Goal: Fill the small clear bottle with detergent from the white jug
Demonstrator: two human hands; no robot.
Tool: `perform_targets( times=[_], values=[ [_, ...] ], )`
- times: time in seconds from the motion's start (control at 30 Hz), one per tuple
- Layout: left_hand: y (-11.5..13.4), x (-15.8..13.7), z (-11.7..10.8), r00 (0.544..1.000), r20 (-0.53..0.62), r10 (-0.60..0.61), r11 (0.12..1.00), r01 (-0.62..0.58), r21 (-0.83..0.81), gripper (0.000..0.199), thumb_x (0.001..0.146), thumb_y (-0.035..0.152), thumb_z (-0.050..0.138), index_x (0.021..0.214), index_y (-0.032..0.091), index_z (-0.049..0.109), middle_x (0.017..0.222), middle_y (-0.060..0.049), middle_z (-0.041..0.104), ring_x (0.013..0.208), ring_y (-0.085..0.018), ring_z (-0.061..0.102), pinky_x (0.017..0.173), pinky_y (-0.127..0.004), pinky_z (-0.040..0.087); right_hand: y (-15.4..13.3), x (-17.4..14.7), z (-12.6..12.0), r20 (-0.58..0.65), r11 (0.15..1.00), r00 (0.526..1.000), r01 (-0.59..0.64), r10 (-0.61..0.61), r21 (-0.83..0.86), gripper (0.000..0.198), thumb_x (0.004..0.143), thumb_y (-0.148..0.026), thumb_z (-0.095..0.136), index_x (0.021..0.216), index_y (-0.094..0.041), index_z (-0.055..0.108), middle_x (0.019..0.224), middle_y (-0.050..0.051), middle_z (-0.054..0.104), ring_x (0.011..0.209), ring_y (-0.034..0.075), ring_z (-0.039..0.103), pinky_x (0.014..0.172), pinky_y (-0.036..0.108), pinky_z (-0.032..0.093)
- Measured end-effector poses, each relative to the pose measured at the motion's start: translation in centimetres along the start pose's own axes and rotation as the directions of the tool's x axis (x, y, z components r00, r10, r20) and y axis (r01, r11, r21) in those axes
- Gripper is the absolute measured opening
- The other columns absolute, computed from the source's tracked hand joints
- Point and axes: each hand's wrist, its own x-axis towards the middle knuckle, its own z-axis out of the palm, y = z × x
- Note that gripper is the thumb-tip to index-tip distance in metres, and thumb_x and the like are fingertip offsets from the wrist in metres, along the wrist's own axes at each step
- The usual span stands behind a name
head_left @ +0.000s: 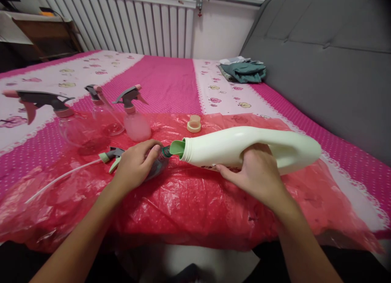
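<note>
My left hand (139, 162) is closed around a small dark clear bottle (159, 166), tilted with its open green-rimmed neck to the right. My right hand (259, 169) grips the handle of a large pale green detergent jug (232, 144), which lies nearly level. The jug's green pouring spout (177, 148) meets the small bottle's mouth; whether liquid is flowing I cannot tell. Left of my left hand lies a loose spray trigger (113, 155) with a green collar and a long white tube (61, 180). A beige cap (194, 123) sits behind the jug.
Three spray bottles with pink-and-grey triggers stand at the left, one (137, 126) holding cloudy liquid. Red plastic sheeting (183, 205) covers the front of the pink bedspread (168, 79). Folded clothes (244, 70) lie at the back, beside a grey headboard (330, 63). A radiator (131, 26) lines the wall.
</note>
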Motion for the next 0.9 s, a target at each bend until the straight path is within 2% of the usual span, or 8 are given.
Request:
perform_targets(
  times=[0.23, 0.37, 0.63, 0.8, 0.9],
  values=[
    [0.18, 0.01, -0.12, 1.000, -0.011, 0.006, 1.000, -0.006, 0.007, 0.050, 0.098, 0.054, 0.032, 0.100, 0.021, 0.070, 0.095, -0.006, 0.076, 0.087, -0.025, 0.068, 0.077, -0.035, 0.045, 0.08, -0.15, 0.82, -0.081, 1.000, 0.997, 0.009, -0.008, 0.008, 0.066, 0.074, -0.066, 0.073, 0.112, -0.012, 0.069, 0.100, 0.017, 0.072, 0.100, 0.038, 0.067, 0.089, 0.050, 0.052],
    [0.22, 0.04, -0.10, 1.000, -0.001, 0.006, 1.000, -0.006, 0.003, 0.050, 0.098, 0.054, 0.033, 0.099, 0.020, 0.070, 0.093, -0.006, 0.075, 0.085, -0.025, 0.068, 0.076, -0.034, 0.044, 0.12, -0.13, 1.02, -0.085, 1.000, 0.996, -0.002, 0.002, 0.002, 0.069, 0.071, -0.068, 0.074, 0.110, -0.010, 0.069, 0.101, 0.019, 0.072, 0.101, 0.039, 0.067, 0.090, 0.051, 0.052],
    [-0.02, 0.00, -0.08, 1.000, -0.003, 0.006, 1.000, -0.006, -0.006, 0.051, 0.098, 0.055, 0.033, 0.101, 0.020, 0.070, 0.095, -0.006, 0.075, 0.087, -0.025, 0.068, 0.077, -0.034, 0.043, -0.03, -0.06, 0.52, -0.030, 0.999, 1.000, -0.012, 0.011, -0.043, 0.055, 0.074, -0.059, 0.070, 0.102, -0.011, 0.070, 0.091, 0.017, 0.070, 0.091, 0.037, 0.066, 0.081, 0.048, 0.052],
    [0.00, 0.00, -0.11, 1.000, -0.009, 0.002, 1.000, -0.002, 0.007, 0.051, 0.098, 0.054, 0.033, 0.102, 0.020, 0.071, 0.096, -0.006, 0.076, 0.087, -0.026, 0.068, 0.078, -0.035, 0.044, 0.15, -0.12, 0.15, 0.025, 0.999, 1.000, 0.001, 0.001, -0.054, 0.044, 0.076, -0.049, 0.066, 0.099, -0.012, 0.068, 0.087, 0.014, 0.067, 0.090, 0.036, 0.064, 0.079, 0.047, 0.051],
    [0.04, -0.01, -0.11, 1.000, -0.011, 0.007, 1.000, -0.007, 0.011, 0.051, 0.098, 0.054, 0.033, 0.101, 0.020, 0.071, 0.095, -0.007, 0.076, 0.086, -0.025, 0.068, 0.078, -0.035, 0.045, 0.34, -0.22, 0.10, 0.017, 0.998, 0.999, 0.034, -0.033, -0.061, 0.040, 0.077, -0.045, 0.063, 0.100, -0.013, 0.066, 0.087, 0.014, 0.066, 0.091, 0.035, 0.063, 0.080, 0.047, 0.050]
  ],
)
